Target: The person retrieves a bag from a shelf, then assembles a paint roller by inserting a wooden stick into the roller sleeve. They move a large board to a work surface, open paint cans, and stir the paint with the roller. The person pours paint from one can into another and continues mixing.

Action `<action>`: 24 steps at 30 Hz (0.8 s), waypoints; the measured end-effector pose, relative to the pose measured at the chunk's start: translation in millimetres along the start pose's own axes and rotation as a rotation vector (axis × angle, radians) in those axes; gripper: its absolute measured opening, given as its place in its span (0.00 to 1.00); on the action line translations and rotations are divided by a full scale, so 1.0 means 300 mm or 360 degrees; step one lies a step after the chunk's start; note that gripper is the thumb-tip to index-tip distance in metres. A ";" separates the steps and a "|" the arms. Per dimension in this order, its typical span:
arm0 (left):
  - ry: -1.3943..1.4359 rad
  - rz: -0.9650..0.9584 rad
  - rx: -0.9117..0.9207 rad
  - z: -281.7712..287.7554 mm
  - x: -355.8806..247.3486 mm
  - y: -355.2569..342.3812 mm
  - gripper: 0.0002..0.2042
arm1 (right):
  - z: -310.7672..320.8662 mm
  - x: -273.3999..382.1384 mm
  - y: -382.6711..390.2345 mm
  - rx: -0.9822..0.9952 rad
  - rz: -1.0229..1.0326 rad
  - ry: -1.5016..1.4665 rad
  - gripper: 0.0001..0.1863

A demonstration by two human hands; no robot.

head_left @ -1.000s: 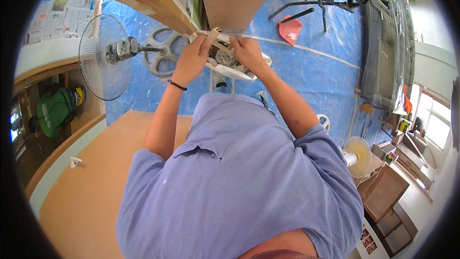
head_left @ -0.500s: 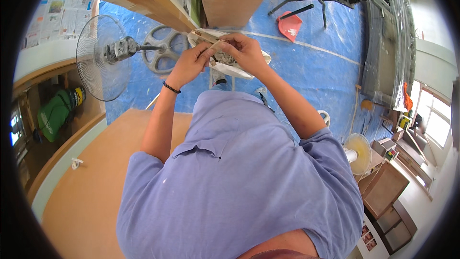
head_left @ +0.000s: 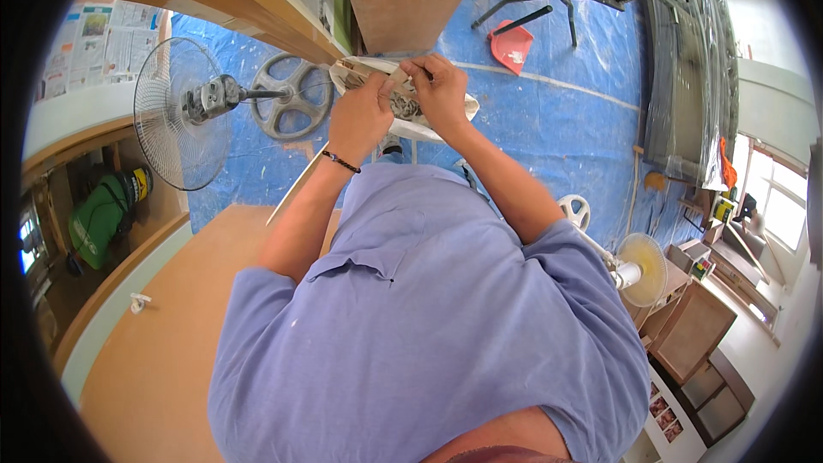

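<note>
One small pale piece (head_left: 398,75) pinched between left hand (head_left: 362,117) and right hand (head_left: 441,100), both narrowed to thumb and fingertips; exact grip partly hidden. Piece is above the open mouth of a white bag (head_left: 417,130), grey debris (head_left: 404,107) inside. Bag over blue sheet (head_left: 549,133), between sheet's left edge and red dustpan (head_left: 512,50); grey fan base (head_left: 294,94) just left of bag.

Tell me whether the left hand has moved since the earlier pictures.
Yes: the left hand has shifted rightward, farther from the standing fan's spoked grey base.
</note>
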State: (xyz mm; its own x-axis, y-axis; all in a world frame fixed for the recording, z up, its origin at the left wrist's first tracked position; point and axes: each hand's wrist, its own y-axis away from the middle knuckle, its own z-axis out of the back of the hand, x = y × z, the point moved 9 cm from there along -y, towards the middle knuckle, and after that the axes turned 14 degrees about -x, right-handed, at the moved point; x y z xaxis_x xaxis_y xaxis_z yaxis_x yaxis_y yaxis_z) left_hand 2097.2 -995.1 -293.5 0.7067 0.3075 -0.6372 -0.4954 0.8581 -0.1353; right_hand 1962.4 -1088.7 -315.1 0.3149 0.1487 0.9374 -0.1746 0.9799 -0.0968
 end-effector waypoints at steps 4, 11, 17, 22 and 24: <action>0.0547 0.0130 0.0185 -0.083 0.119 -0.010 0.15 | 0.016 0.097 0.004 0.0026 0.0623 0.0219 0.03; 0.1296 0.0871 0.1083 -0.049 0.155 0.007 0.21 | 0.012 0.041 -0.056 0.0366 0.0125 0.0117 0.06; 0.1208 0.0732 0.0881 -0.015 0.140 0.000 0.19 | -0.020 -0.405 0.031 0.0549 -0.0047 0.0629 0.14; 0.1132 0.0661 0.0855 -0.014 0.159 0.019 0.16 | -0.004 -0.321 0.068 0.0594 -0.0052 0.0770 0.16; 0.1061 0.0654 0.0879 -0.003 0.143 0.017 0.16 | 0.006 -0.233 0.059 0.0551 -0.0319 0.0367 0.15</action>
State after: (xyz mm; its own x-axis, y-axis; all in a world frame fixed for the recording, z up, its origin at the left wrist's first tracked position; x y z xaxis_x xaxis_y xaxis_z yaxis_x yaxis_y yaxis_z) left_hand 2124.6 -977.9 -322.2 0.0132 0.4767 -0.8790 -0.2119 0.8604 0.4635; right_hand 1935.7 -1082.0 -381.8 0.5665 0.0247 0.8237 -0.3779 0.8960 0.2331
